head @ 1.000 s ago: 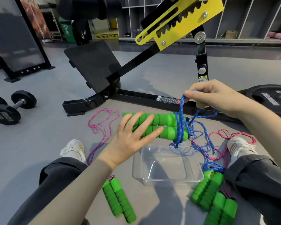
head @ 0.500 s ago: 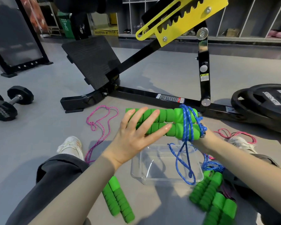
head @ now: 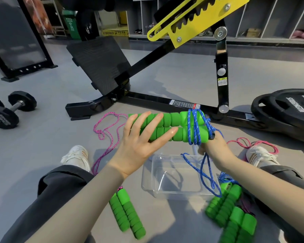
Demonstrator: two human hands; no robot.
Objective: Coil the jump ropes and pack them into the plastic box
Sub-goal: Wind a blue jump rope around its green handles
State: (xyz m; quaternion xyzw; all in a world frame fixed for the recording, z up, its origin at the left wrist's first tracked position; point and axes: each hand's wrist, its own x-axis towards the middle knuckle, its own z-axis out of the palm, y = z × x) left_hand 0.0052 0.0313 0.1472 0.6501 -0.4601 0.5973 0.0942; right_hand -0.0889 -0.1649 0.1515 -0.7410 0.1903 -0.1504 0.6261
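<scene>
My left hand (head: 139,142) holds a pair of green foam handles (head: 174,120) level in the air above the clear plastic box (head: 147,174), its fingers laid straight across their front and its thumb hidden behind. Blue rope (head: 194,130) is wound several times round the handles' right end. My right hand (head: 215,148) is under that end and grips the blue rope; its fingers are hidden. A loose blue loop hangs into the box. A second green pair (head: 126,213) with pink rope (head: 111,127) lies at the left. More coiled green handles (head: 230,213) lie at the right.
I sit on the grey floor with a leg and white shoe (head: 75,155) on each side of the box. A black and yellow bench frame (head: 165,102) crosses just behind. Weight plates (head: 288,111) lie at the right, dumbbells (head: 5,111) at the left.
My right hand came down from above the handles to below their right end, carrying the blue rope round them. The left hand kept the handles level.
</scene>
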